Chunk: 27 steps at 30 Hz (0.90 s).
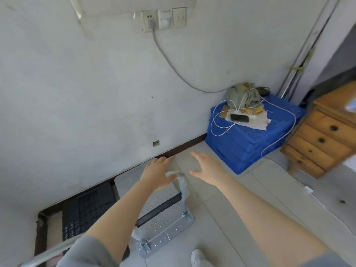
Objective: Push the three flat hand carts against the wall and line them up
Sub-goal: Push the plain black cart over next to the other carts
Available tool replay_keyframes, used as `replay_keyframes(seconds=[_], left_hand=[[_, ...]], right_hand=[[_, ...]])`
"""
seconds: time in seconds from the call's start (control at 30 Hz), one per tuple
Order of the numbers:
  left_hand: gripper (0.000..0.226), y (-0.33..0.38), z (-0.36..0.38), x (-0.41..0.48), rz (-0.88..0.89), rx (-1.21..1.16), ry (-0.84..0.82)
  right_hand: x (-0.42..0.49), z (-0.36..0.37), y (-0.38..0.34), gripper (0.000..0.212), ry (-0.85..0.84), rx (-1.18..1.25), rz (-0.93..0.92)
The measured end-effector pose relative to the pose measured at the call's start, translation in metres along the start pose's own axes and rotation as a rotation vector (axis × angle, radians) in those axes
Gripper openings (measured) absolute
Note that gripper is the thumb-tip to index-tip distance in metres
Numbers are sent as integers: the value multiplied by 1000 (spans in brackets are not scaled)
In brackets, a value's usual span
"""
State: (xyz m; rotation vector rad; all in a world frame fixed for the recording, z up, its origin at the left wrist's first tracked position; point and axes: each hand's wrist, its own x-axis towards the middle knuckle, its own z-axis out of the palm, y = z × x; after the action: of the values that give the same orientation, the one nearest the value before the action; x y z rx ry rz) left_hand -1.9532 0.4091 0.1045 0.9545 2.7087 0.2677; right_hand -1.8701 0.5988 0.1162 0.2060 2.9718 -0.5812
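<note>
Both hands hover open over a grey flat cart parked against the wall.

The grey cart (154, 214) lies with its far end at the wall (77, 93), its handle folded down across the deck. The left hand (157, 175), fingers spread and holding nothing, is above the cart's wall-side end. The right hand (207, 167), also open and empty, is over bare floor beside that cart, between it and a blue crate (250, 143) along the same wall. A black cart (86, 209) lies beside the grey one, also at the wall.
</note>
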Motion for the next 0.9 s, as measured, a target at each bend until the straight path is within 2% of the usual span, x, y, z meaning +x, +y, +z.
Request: replay_keyframes(seconds=[0.23, 0.37, 0.5, 0.73, 0.9], left_hand=[[68, 91, -6, -22, 252, 106, -49], [67, 167, 3, -52, 453, 199, -67], [67, 238, 15, -86, 574, 227, -102], [65, 369, 68, -194, 810, 224, -150], [66, 462, 120, -281, 997, 274, -213]], right_hand=[[-117, -28, 27, 70, 152, -56, 262], [-212, -36, 59, 68, 190, -107, 460], [-309, -42, 79, 66, 235, -102, 617], [-496, -27, 99, 66, 230, -91, 873], [-644, -5, 96, 66, 303, -18, 1086]])
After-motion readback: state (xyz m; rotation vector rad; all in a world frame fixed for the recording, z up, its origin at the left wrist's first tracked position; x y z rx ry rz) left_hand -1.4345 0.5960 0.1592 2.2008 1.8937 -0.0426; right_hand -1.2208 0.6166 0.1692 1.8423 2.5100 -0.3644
